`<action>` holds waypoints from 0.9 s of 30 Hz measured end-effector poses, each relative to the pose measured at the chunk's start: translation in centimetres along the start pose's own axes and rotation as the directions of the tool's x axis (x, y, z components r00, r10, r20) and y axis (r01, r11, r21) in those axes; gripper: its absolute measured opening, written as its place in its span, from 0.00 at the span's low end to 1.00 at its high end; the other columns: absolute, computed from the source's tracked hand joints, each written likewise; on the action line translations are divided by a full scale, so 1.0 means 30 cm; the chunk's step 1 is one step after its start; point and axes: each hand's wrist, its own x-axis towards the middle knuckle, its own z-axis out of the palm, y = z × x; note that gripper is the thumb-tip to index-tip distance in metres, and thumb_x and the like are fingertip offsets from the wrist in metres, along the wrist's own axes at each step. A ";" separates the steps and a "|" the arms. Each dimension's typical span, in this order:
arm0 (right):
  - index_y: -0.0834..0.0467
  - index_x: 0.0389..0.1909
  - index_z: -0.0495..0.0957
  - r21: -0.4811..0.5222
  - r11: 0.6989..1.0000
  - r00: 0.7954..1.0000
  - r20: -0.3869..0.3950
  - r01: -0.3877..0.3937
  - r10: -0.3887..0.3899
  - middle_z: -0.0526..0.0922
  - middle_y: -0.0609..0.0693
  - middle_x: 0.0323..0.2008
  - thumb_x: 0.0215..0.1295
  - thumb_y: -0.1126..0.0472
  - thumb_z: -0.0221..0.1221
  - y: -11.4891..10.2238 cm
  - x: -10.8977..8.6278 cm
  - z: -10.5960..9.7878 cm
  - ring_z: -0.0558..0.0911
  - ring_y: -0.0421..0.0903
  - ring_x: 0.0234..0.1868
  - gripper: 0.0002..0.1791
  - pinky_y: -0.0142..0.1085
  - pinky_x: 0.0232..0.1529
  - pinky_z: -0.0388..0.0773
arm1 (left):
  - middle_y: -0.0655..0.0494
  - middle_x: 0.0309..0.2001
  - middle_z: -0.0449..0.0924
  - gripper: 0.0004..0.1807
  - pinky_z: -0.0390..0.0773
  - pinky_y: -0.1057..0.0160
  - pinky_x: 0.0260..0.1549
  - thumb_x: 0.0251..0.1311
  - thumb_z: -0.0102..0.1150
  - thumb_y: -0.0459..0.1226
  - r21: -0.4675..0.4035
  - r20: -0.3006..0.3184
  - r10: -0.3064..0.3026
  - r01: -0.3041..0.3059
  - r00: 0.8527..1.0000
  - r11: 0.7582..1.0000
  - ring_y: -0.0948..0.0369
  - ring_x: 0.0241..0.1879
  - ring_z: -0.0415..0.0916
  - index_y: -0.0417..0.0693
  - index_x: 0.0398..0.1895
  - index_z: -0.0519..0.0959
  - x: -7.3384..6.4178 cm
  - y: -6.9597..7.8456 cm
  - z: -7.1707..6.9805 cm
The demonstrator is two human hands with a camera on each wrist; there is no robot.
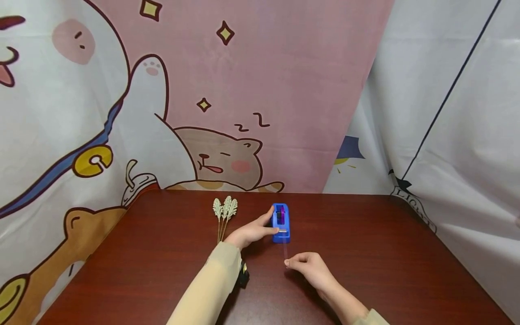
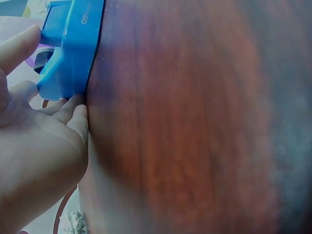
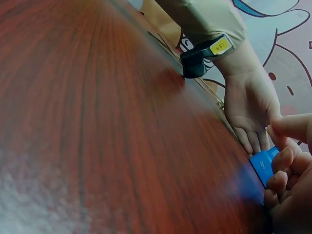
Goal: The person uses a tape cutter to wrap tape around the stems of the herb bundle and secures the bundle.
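Note:
A blue tape dispenser [image 1: 287, 222] stands on the table, with a purple core visible inside it. My left hand [image 1: 253, 232] grips it from the left, thumb at its front end and other fingers toward its far end. The left wrist view shows the dispenser [image 2: 73, 53] close up, some fingers low against its side near the tabletop. A strip of clear tape [image 1: 285, 250] runs from the dispenser toward me. My right hand [image 1: 313, 266] pinches the strip's free end between thumb and forefinger, nearer to me than the dispenser. The right wrist view has this hand partly covering the dispenser [image 3: 262, 166].
Several pale, leaf-shaped dried heads on thin stems [image 1: 225, 208] lie left of the dispenser, partly behind my left forearm. A black wrist camera [image 1: 243, 275] is strapped under the left sleeve. The dark red wooden table [image 1: 365, 234] ends at a printed cartoon cloth [image 1: 304, 113].

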 end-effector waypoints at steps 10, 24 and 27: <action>0.67 0.29 0.84 0.015 1.000 1.000 0.012 -0.002 0.002 0.76 0.44 0.21 0.58 0.57 0.66 -0.011 -0.027 -0.013 0.67 0.38 0.23 0.14 0.31 0.23 0.63 | 0.46 0.77 0.39 0.46 0.42 0.44 0.68 0.67 0.57 0.40 -0.014 0.000 -0.002 0.002 1.000 1.000 0.49 0.74 0.36 0.55 0.78 0.38 0.006 0.002 0.002; 0.68 0.31 0.85 0.023 0.999 0.998 0.065 0.023 -0.024 0.85 0.50 0.31 0.58 0.57 0.65 -0.008 -0.057 -0.019 0.71 0.39 0.28 0.15 0.32 0.27 0.67 | 0.47 0.77 0.39 0.46 0.42 0.45 0.69 0.66 0.57 0.42 -0.010 -0.001 -0.010 0.010 1.000 1.000 0.50 0.74 0.37 0.55 0.78 0.38 0.005 -0.003 0.003; 0.68 0.30 0.85 0.021 0.999 0.997 0.064 0.036 -0.037 0.85 0.49 0.31 0.58 0.58 0.65 -0.007 -0.060 -0.020 0.72 0.40 0.29 0.14 0.32 0.28 0.68 | 0.46 0.77 0.39 0.46 0.42 0.44 0.68 0.66 0.58 0.42 -0.012 0.000 -0.002 0.002 1.000 1.000 0.49 0.74 0.37 0.54 0.78 0.39 0.007 -0.004 0.003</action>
